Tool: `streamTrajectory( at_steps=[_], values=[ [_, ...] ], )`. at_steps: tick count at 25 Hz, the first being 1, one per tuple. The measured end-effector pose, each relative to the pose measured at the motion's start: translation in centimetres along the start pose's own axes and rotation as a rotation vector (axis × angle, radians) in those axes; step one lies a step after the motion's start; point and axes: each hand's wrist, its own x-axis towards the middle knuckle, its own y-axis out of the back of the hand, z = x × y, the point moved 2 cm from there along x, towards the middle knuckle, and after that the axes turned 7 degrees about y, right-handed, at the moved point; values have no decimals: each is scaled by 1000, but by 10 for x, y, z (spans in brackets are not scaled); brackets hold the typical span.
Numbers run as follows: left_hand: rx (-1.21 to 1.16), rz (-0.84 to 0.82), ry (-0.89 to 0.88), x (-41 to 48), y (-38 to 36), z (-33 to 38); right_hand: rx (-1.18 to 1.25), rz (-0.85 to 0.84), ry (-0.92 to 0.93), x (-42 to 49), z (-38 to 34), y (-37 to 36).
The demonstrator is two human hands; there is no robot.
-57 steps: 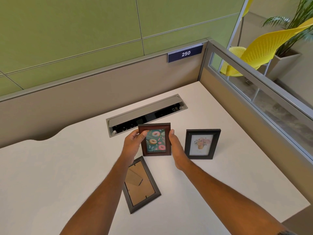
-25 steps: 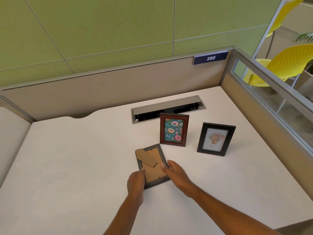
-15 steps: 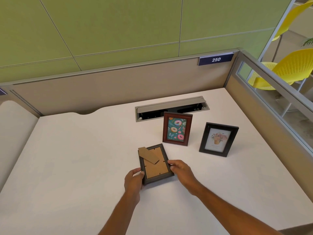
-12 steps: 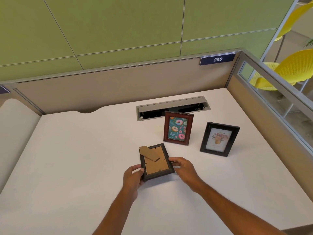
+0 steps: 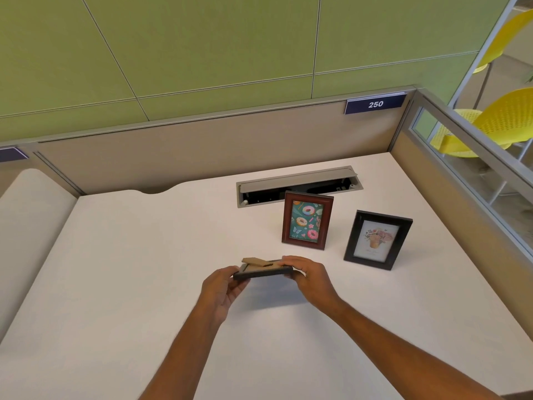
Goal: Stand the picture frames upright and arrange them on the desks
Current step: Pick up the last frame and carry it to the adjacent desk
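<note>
A dark grey picture frame (image 5: 264, 273) hangs above the white desk (image 5: 144, 255), almost edge-on to me, its brown cardboard back and easel flap facing up. My left hand (image 5: 223, 290) grips its left end and my right hand (image 5: 310, 277) grips its right end. Beyond them a red-brown frame (image 5: 307, 220) with a doughnut picture stands upright. To its right a black frame (image 5: 376, 239) with a flower-pot picture also stands upright.
A grey cable box (image 5: 298, 184) with its lid open is set into the desk behind the frames. Beige partitions (image 5: 202, 157) close the back and right sides, with a "250" label (image 5: 375, 103). Yellow chairs (image 5: 496, 122) stand beyond the glass at right.
Both hands left the doughnut frame standing, took the face-down dark grey frame by its sides and lifted it off the desk, tilting it nearly edge-on.
</note>
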Motion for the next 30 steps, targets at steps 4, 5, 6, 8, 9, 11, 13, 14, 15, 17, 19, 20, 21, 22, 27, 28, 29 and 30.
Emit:
streamTrajectory(
  at_steps=[4,5,6,8,9,11,13,14,15,17,19,20,21,22,27,28,29,30],
  values=[
    [28,-42,-25,-3,-7,14,79,7,-14,11,-6,3],
    [61,-46,-34,-3,-8,16,111,-1,-28,13,-7,4],
    [91,-45,-46,-3,-9,18,138,-13,-43,15,-8,5],
    [132,-34,-60,-4,-12,21,171,-36,-76,17,-12,7],
    [151,-28,-65,-4,-13,23,188,-43,-98,17,-13,8],
    [210,-16,-88,-5,-14,25,237,-54,-139,18,-15,10],
    [311,22,-138,-5,-16,27,312,-61,-179,19,-16,12],
    [373,44,-168,-6,-17,27,356,-59,-198,19,-17,12],
    [428,52,-186,-7,-18,27,397,-52,-218,19,-19,13],
    [493,30,-166,-9,-20,24,447,-37,-262,20,-21,15],
    [552,6,-130,-9,-21,21,474,-26,-299,21,-22,16],
    [580,-6,-122,-9,-22,19,489,-24,-314,21,-23,15],
    [595,-18,-114,-9,-22,17,502,-24,-328,21,-23,15],
    [596,-35,-99,-9,-23,15,514,-25,-338,22,-23,14],
    [614,-94,-47,-9,-28,11,534,-30,-376,24,-21,13],
    [638,-72,-56,-8,-28,11,535,-30,-379,24,-21,13],
    [662,-51,-66,-7,-29,12,537,-28,-379,24,-20,13],
    [678,-37,-77,-7,-29,13,541,-26,-378,24,-20,13]
  ],
)
